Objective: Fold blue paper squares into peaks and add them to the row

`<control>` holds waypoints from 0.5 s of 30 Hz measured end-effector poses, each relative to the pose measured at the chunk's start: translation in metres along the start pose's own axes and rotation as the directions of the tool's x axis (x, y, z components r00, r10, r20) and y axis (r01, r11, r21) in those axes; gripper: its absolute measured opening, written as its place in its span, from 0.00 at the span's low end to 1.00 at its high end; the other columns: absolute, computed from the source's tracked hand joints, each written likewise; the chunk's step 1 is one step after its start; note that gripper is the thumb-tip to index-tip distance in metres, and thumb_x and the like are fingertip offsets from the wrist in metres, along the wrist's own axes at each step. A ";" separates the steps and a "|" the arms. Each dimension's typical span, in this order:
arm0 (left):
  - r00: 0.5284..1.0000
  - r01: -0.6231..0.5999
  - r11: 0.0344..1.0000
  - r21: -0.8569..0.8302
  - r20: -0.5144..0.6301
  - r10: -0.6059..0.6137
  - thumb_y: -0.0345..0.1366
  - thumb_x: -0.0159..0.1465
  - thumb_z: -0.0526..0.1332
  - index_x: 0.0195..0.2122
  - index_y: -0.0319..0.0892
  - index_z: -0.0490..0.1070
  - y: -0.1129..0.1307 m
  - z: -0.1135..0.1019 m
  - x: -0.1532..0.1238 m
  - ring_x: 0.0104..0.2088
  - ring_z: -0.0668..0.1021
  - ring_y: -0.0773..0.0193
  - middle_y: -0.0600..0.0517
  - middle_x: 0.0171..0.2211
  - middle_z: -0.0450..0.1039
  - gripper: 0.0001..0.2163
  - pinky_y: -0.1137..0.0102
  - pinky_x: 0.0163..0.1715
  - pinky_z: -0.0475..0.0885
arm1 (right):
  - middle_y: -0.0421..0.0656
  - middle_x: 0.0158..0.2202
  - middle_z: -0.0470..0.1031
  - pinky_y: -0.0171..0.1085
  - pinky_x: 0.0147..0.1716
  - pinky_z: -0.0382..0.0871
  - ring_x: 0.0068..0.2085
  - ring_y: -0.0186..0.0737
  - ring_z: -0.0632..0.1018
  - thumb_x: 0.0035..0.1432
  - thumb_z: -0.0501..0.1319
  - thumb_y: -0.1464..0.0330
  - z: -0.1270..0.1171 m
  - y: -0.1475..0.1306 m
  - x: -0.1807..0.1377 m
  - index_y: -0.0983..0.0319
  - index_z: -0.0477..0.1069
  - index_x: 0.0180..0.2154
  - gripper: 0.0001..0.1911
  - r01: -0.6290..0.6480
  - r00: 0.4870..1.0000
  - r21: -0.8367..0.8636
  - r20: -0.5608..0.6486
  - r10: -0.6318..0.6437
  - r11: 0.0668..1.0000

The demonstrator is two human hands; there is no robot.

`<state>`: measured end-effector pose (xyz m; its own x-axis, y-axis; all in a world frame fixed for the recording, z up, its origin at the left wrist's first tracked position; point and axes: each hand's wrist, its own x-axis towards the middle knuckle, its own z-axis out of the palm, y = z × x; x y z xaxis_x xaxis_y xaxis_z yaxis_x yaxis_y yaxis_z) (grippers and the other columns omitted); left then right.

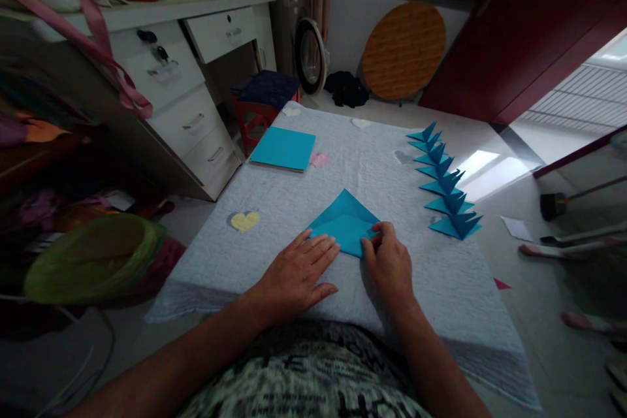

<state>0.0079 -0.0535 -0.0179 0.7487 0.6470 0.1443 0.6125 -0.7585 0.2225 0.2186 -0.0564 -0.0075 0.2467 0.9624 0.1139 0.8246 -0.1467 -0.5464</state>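
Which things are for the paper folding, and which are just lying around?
In use: blue sheet, pressed by the left hand and pinched by the right hand; paper stack; folded pieces; grey cloth.
Lying about: desk; red stool; round board; green bin.

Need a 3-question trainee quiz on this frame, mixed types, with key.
1. True or false: the left hand lies flat with its fingertips on the blue sheet, while the right hand pinches the sheet's right corner.
2. Where does the row of folded blue pieces sit?
A) on the grey cloth, to the right of the hands
B) on the white desk
C) on the red stool
3. Fill in: the yellow patch on the cloth, left of the left hand, is shaped like a ____.

Key: 1 true; 2 A; 3 heart.
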 end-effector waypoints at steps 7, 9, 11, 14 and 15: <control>0.999 0.031 0.999 0.007 0.037 -0.031 0.55 0.67 0.58 0.65 0.39 0.61 0.004 -0.001 0.007 0.63 0.68 0.50 0.44 0.63 0.66 0.32 0.58 0.65 0.58 | 0.42 0.29 0.76 0.38 0.34 0.61 0.33 0.45 0.76 0.58 0.57 0.68 -0.001 0.000 0.001 0.62 0.65 0.45 0.12 -0.020 1.000 -0.030 0.006 0.020 0.999; 0.999 0.034 0.999 0.010 0.038 -0.034 0.54 0.66 0.58 0.65 0.39 0.61 0.004 -0.001 0.006 0.63 0.67 0.51 0.44 0.63 0.66 0.32 0.57 0.65 0.57 | 0.42 0.29 0.75 0.38 0.34 0.61 0.32 0.45 0.76 0.58 0.57 0.68 -0.001 0.001 0.002 0.62 0.65 0.44 0.11 -0.020 1.000 -0.024 0.008 0.020 0.999; 0.999 0.036 0.999 0.013 0.032 -0.037 0.54 0.67 0.58 0.65 0.39 0.61 0.004 -0.001 0.006 0.63 0.67 0.51 0.44 0.63 0.66 0.32 0.57 0.65 0.57 | 0.42 0.29 0.75 0.38 0.34 0.61 0.32 0.45 0.76 0.58 0.57 0.68 -0.002 0.001 0.002 0.61 0.65 0.44 0.11 -0.017 1.000 -0.016 0.009 0.017 1.000; 0.999 0.040 0.999 0.010 0.026 -0.041 0.54 0.67 0.58 0.65 0.39 0.61 0.004 0.000 0.006 0.63 0.67 0.51 0.44 0.63 0.65 0.31 0.58 0.64 0.59 | 0.42 0.29 0.75 0.38 0.34 0.60 0.32 0.45 0.76 0.58 0.56 0.67 -0.002 0.002 0.002 0.61 0.65 0.43 0.11 -0.015 1.000 -0.009 0.006 0.015 1.000; 0.999 0.042 0.999 0.010 0.027 -0.042 0.54 0.67 0.58 0.65 0.39 0.61 0.004 0.000 0.006 0.63 0.67 0.51 0.44 0.63 0.66 0.31 0.58 0.64 0.59 | 0.42 0.29 0.75 0.38 0.34 0.60 0.32 0.44 0.76 0.58 0.56 0.67 -0.002 0.002 0.002 0.61 0.65 0.43 0.10 -0.014 1.000 -0.008 0.004 0.014 1.000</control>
<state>0.0143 -0.0527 -0.0163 0.7288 0.6760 0.1090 0.6457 -0.7315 0.2189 0.2214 -0.0552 -0.0066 0.2564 0.9611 0.1027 0.8251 -0.1623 -0.5412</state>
